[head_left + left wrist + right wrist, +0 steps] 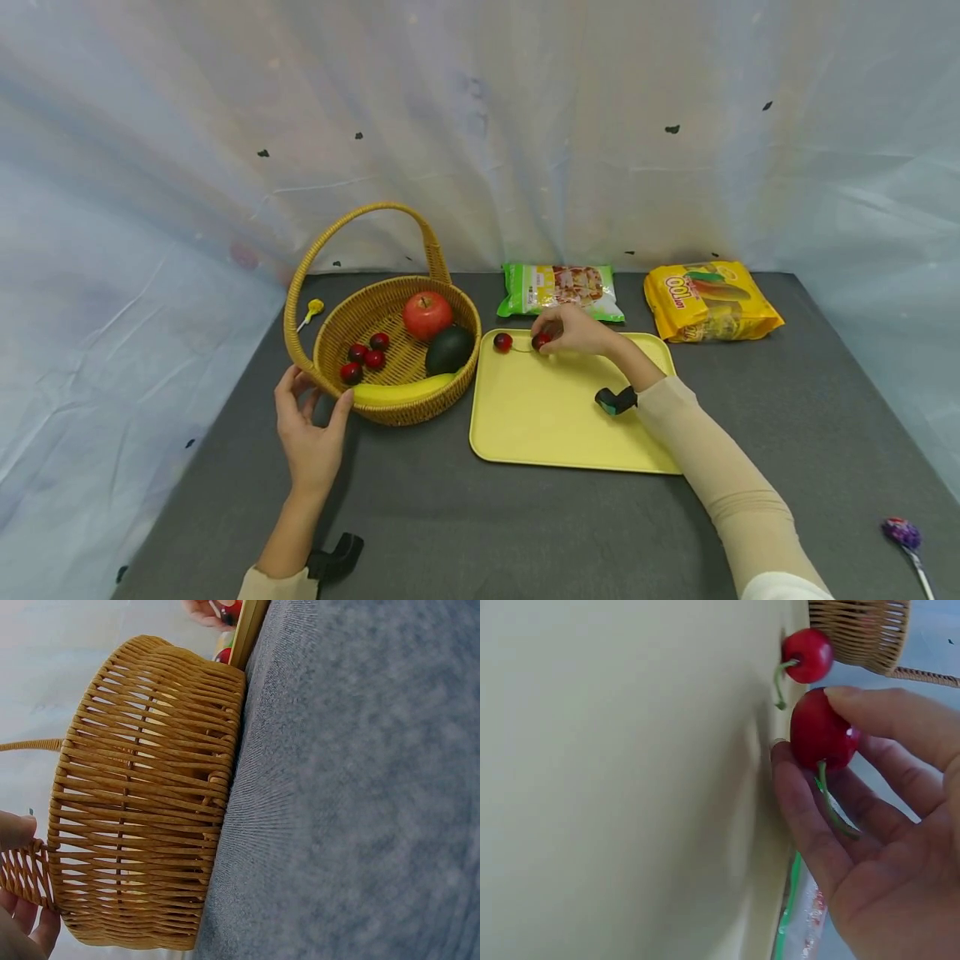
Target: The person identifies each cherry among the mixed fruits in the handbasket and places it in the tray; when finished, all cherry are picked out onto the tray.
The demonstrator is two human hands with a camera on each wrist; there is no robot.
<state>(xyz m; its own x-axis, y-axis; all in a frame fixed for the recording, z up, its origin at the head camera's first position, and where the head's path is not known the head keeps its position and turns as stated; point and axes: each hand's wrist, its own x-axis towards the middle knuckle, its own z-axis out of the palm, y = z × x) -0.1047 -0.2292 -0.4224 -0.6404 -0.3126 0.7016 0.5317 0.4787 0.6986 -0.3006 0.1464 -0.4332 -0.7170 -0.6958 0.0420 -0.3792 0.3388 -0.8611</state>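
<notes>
In the head view my left hand (311, 433) grips the near left side of the wicker basket (405, 414) at the foot of its handle; the left wrist view has thumb and fingers (46, 930) around that woven part. The basket holds a red apple (427, 315), a dark green fruit (449, 350), a banana (401, 392) and several cherries (375, 359). My right hand (576, 331) pinches a cherry (822, 729) between thumb and fingers over the far left part of the yellow tray (555, 417). Another cherry (808, 655) lies on the tray close by.
Behind the tray lies a green and white packet (573, 287), with a yellow packet (708, 302) to its right. A yellow lollipop (314, 307) is left of the basket; a purple lollipop (902, 533) lies at the near right. A plastic sheet hangs behind the table.
</notes>
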